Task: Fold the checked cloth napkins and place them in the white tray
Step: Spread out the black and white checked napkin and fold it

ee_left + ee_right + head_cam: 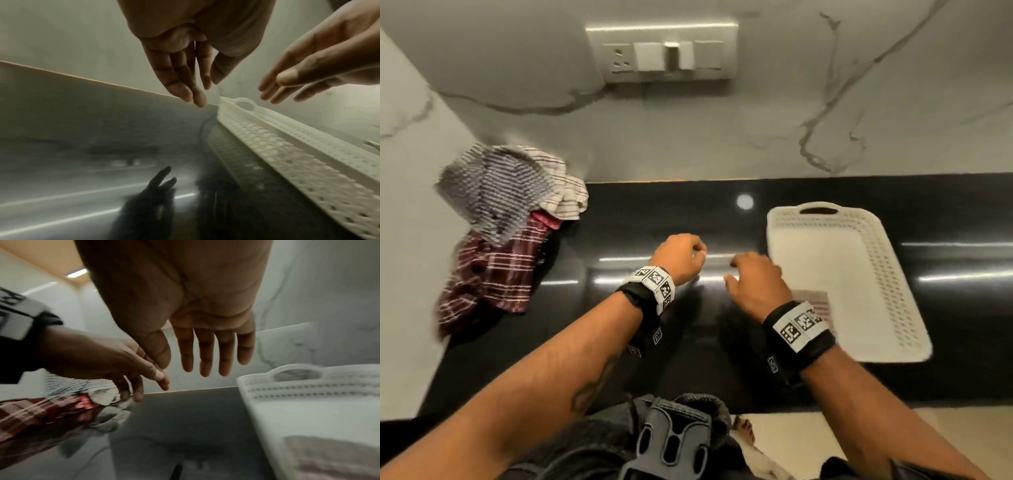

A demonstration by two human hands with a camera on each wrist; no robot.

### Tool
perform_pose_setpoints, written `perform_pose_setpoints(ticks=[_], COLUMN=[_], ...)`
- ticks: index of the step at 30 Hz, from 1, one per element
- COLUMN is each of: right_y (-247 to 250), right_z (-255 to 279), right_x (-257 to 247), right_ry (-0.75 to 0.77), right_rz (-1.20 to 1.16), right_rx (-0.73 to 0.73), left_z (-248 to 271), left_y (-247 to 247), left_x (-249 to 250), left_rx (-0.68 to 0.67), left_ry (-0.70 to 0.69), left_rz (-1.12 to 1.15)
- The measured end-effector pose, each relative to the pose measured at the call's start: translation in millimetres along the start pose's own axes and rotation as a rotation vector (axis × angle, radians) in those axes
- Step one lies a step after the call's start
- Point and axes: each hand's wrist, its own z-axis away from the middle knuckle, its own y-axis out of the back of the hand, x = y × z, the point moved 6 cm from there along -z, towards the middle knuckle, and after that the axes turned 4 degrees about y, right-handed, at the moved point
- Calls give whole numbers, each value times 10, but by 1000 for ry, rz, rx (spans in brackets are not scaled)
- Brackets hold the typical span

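Note:
A loose pile of checked napkins lies at the counter's back left: a grey-and-white one (pixel 489 192) on top, a maroon one (pixel 493 277) below, a beige one (pixel 566 200) behind. The white perforated tray (pixel 887 284) stands to the right, with a folded reddish checked napkin (pixel 812 301) in its near left corner, partly hidden by my right wrist. My left hand (pixel 697 251) and right hand (pixel 736 270) hover side by side over the black counter between pile and tray. Both have relaxed, nearly straight fingers and hold nothing, as the left wrist view (pixel 197 91) and right wrist view (pixel 205 368) show.
The glossy black counter (pixel 654 219) ends at a marble wall with a switch plate (pixel 662 51). A side wall closes the left end behind the pile. The counter's front edge runs near my body.

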Motion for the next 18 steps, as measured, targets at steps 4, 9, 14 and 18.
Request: perform_pose_setpoints(ticks=[4, 9, 14, 18], right_y=[-768, -1623, -1884, -1896], right_z=[-361, -763, -908, -936], right_x=[-1020, -1960, -2180, -2160], right_ry=[140, 187, 87, 37], right_rz=[-28, 47, 110, 92], right_rx=[-164, -348, -452, -464], left_z=[-22, -80, -345, -590], left_y=[843, 2219, 2969, 3172], left_x=[-1221, -2506, -3025, -3088], left_rx=[72, 394, 527, 562], left_ry=[174, 313, 358, 300], left_rz=[-32, -39, -345, -423])
